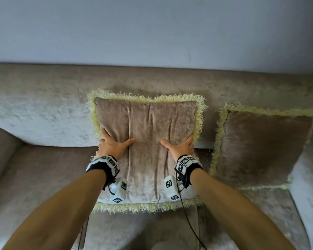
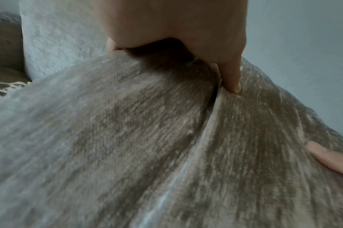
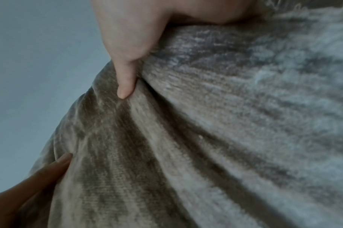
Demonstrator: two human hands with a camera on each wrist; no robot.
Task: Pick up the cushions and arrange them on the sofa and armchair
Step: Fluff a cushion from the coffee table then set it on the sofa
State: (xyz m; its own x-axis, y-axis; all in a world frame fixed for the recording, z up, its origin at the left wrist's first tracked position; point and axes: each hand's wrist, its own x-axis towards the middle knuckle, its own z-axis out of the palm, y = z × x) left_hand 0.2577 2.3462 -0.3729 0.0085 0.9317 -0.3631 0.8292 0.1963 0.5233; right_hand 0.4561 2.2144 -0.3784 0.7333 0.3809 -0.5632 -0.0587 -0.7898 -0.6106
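Observation:
A beige velvet cushion (image 1: 148, 134) with pale yellow fringe stands against the sofa backrest (image 1: 43, 109). My left hand (image 1: 112, 144) grips its left edge, thumb pressed into the front, other fingers hidden behind. My right hand (image 1: 179, 147) grips the right edge the same way. In the left wrist view the left hand's thumb (image 2: 232, 78) digs a crease into the cushion (image 2: 147, 146). The right wrist view shows the right hand's thumb (image 3: 125, 83) pressing folds into the cushion (image 3: 206, 131). A second fringed cushion (image 1: 260, 145) leans upright at the right.
The sofa seat (image 1: 40, 181) stretches to the left of the held cushion, and a sofa arm (image 1: 0, 147) rises at the far left. A plain grey wall (image 1: 152, 29) is behind the backrest. Another arm or seat edge (image 1: 307, 186) sits at the right.

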